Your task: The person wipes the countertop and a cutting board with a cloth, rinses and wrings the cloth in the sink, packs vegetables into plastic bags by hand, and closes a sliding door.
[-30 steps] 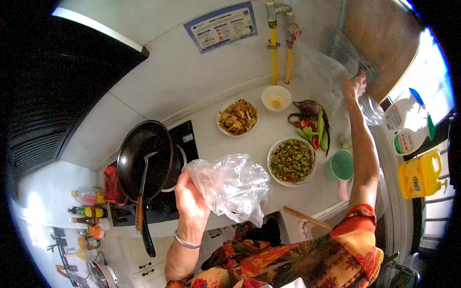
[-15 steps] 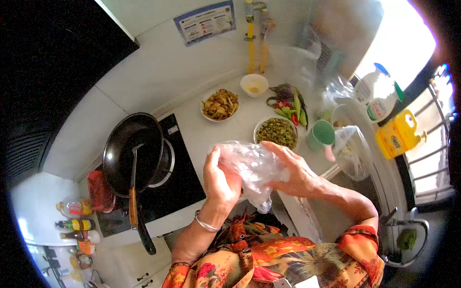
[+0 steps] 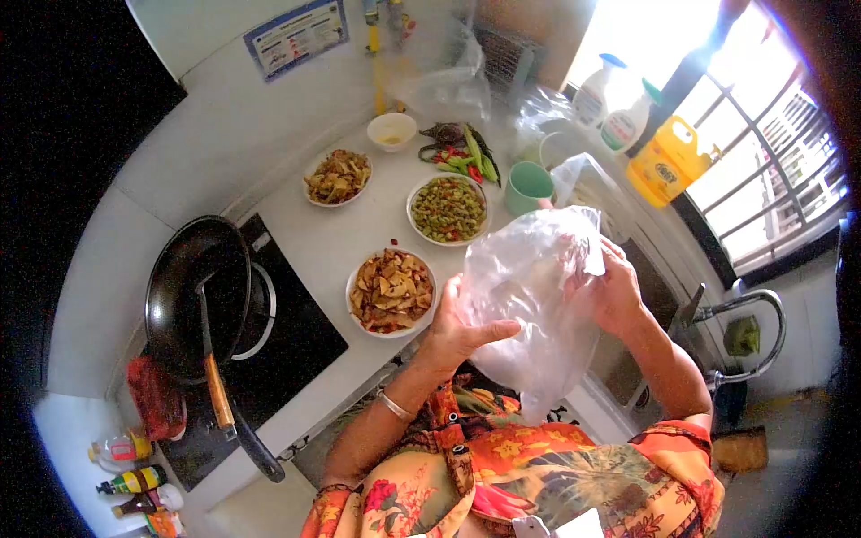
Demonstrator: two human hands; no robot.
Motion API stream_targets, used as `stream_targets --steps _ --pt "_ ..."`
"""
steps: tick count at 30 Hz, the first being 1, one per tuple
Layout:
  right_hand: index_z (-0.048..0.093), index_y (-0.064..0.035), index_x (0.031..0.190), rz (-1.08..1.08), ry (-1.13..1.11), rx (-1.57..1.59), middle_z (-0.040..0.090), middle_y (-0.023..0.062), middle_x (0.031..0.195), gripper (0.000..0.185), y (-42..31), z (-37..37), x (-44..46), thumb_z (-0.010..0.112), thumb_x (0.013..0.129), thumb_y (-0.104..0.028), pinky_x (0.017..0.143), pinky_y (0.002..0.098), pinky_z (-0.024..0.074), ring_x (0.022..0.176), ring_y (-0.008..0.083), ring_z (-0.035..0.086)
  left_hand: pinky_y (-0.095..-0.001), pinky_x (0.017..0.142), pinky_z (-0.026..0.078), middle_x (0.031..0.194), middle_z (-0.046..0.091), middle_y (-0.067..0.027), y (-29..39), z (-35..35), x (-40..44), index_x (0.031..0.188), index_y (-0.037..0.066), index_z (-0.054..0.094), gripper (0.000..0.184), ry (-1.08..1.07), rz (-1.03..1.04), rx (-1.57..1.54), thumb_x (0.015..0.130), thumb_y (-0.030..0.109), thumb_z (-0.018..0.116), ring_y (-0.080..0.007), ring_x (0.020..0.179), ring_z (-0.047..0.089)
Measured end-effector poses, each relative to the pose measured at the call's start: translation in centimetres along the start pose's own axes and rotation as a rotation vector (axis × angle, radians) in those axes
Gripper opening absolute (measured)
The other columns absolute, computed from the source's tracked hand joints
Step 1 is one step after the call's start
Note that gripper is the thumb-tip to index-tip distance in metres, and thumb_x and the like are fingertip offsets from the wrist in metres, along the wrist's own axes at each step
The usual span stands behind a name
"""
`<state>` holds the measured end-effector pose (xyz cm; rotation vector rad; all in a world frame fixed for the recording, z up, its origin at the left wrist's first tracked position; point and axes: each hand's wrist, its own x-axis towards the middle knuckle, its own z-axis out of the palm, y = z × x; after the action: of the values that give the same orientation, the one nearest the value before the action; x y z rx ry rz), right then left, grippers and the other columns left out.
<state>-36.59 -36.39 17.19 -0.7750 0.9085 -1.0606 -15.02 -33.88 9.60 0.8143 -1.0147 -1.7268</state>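
Observation:
A clear plastic bag [image 3: 534, 300] is spread out between my two hands, over the counter's front edge. My left hand [image 3: 459, 330] grips its left side, with the thumb lying across the film and the other fingers partly behind it. On the far side my right hand [image 3: 615, 291] holds the bag's upper right edge; some of its fingers are covered by crumpled film. Just left of the bag stands a plate of sliced brown food [image 3: 392, 292]. Behind it is a plate of chopped green vegetables [image 3: 448, 210].
A wok [image 3: 197, 296] with a spatula [image 3: 215, 377] sits on the black stove at left. Farther back are another plate of food [image 3: 337, 177], a white bowl [image 3: 392, 132], peppers [image 3: 475, 161] and a green cup [image 3: 528, 187]. The sink tap [image 3: 762, 300] is at right.
The bag has gone from bunched up to spread wide, and my hands have moved apart, the right one outward. My view has shifted, bringing the plate of sliced brown food into sight.

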Motion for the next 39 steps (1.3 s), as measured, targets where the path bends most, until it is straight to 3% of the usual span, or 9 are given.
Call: stream_targets --steps 5,8,12,14,19,24,27,34,39 --pt "0.053 -0.0027 0.107 -0.317 0.194 -0.292 0.060 0.0070 0.094 0.026 1.5 -4.6 0.3 0.039 0.089 -0.016 0.066 0.0319 0.0490 0.078 0.0181 0.058 -0.0265 0.077 0.048 0.102 0.054 -0.0048 -1.4 -1.0 -0.5 0.116 0.003 0.039 0.059 -0.042 -0.067 -0.018 0.064 -0.004 0.067 -0.0123 0.091 0.055" --pt "0.053 -0.0002 0.102 -0.226 0.284 0.057 0.059 0.0089 0.088 0.024 0.8 -4.8 -0.4 0.038 0.089 -0.014 0.068 0.0316 0.0485 0.074 0.0177 0.057 -0.0268 0.075 0.050 0.099 0.053 -0.0035 0.0 -1.4 -0.9 0.116 0.004 0.039 0.056 0.011 -0.042 -0.039 0.067 -0.008 0.063 -0.0119 0.090 0.055" --pt "0.053 0.0005 0.103 -0.630 0.371 -1.086 0.060 0.0091 0.089 0.023 1.8 -8.3 -0.3 0.040 0.088 -0.011 0.063 0.0285 0.0499 0.073 0.0174 0.059 -0.0271 0.076 0.051 0.104 0.048 -0.0079 2.7 -1.3 -0.9 0.117 0.006 0.040 0.048 0.134 -0.024 0.067 0.073 -0.013 0.051 -0.0120 0.086 0.054" --pt "0.053 -0.0003 0.103 -0.274 0.486 0.011 0.060 0.0090 0.090 0.022 1.7 -7.4 -0.7 0.040 0.087 -0.006 0.060 0.0277 0.0509 0.075 0.0173 0.061 -0.0252 0.073 0.051 0.107 0.046 -0.0093 2.8 -2.2 -0.7 0.116 0.007 0.041 0.043 0.111 -0.003 0.146 0.076 -0.011 0.047 -0.0108 0.085 0.054" --pt "0.051 0.0023 0.110 -0.234 0.379 -0.030 0.061 0.0100 0.095 0.031 3.3 -9.3 -0.7 0.037 0.082 0.000 0.072 0.0258 0.0490 0.083 0.0166 0.060 -0.0315 0.064 0.056 0.104 0.051 -0.0103 2.4 -2.4 -0.2 0.115 0.004 0.042 0.028 0.125 -0.060 0.140 0.087 0.008 0.044 -0.0158 0.089 0.056" --pt "0.059 -0.0005 0.100 0.052 0.219 -0.390 0.062 0.0108 0.092 0.024 3.0 -9.4 0.8 0.046 0.080 -0.003 0.068 0.0262 0.0488 0.082 0.0142 0.059 -0.0366 0.063 0.056 0.092 0.052 -0.0054 -0.4 -1.4 -0.2 0.107 0.005 0.050 0.023 0.134 -0.254 -0.422 0.091 0.020 0.041 -0.0162 0.084 0.056" --pt "0.055 -0.0007 0.109 0.009 0.020 -1.263 0.061 0.0125 0.100 0.040 -0.2 -7.4 2.6 0.057 0.077 -0.025 0.082 0.0329 0.0449 0.095 0.0200 0.056 -0.0298 0.065 0.051 0.084 0.054 -0.0048 -2.4 -2.0 -0.2 0.100 0.002 0.053 0.021 0.158 -0.195 -0.340 0.090 0.019 0.045 -0.0138 0.075 0.054" --pt "0.042 -0.0101 0.126 -0.405 -0.757 -1.564 0.048 0.0122 0.124 0.073 -7.9 -4.8 15.6 0.057 0.055 0.002 0.085 0.0372 0.0457 0.102 0.0221 0.054 -0.0194 0.061 0.039 0.077 0.051 0.0044 -2.7 -2.1 0.5 0.094 0.002 0.055 0.017 0.155 -0.203 0.103 0.088 0.013 0.043 -0.0024 0.069 0.043" --pt "0.039 -0.0105 0.128 0.333 -1.157 -1.722 0.054 0.0137 0.114 0.074 -8.4 0.5 24.6 0.063 0.059 0.000 0.077 0.0362 0.0498 0.097 0.0235 0.056 -0.0187 0.054 0.035 0.071 0.045 0.0067 -0.8 -2.5 0.8 0.102 0.002 0.053 0.020 -0.069 -0.224 0.347 0.086 0.010 0.046 -0.0018 0.064 0.038"
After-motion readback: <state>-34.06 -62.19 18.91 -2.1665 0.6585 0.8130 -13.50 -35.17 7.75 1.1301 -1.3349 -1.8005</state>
